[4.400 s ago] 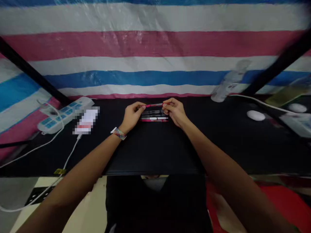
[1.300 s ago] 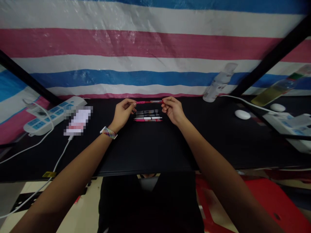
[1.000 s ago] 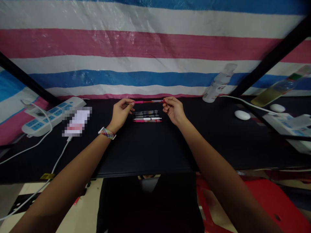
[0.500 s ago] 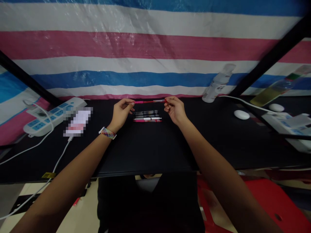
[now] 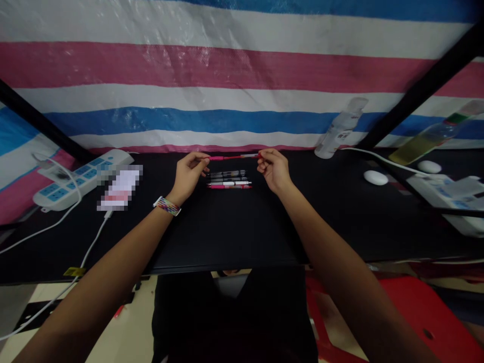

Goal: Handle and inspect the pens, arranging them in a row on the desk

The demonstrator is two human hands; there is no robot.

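From the head camera, the left hand (image 5: 188, 174) is curled narrow, thumb and forefinger pinching the left end of a pink pen (image 5: 233, 157). The right hand (image 5: 275, 170) is curled the same way and pinches the pen's right end. The pen hangs level between the two hands, lifted just above the black table (image 5: 234, 227). It is thin, pink along most of its length, with a paler stretch and a red bit close to the right hand.

Just below the held pen, between both hands, a row of pens (image 5: 229, 179) lies flat on the table, side by side and parallel to it; the nearest one is pink. A striped wristband (image 5: 167, 205) sits on the left wrist.

Well left of the left hand lies a power strip (image 5: 75, 177). Well right of the right hand stand a clear bottle (image 5: 340, 129) and a white mouse (image 5: 375, 177).
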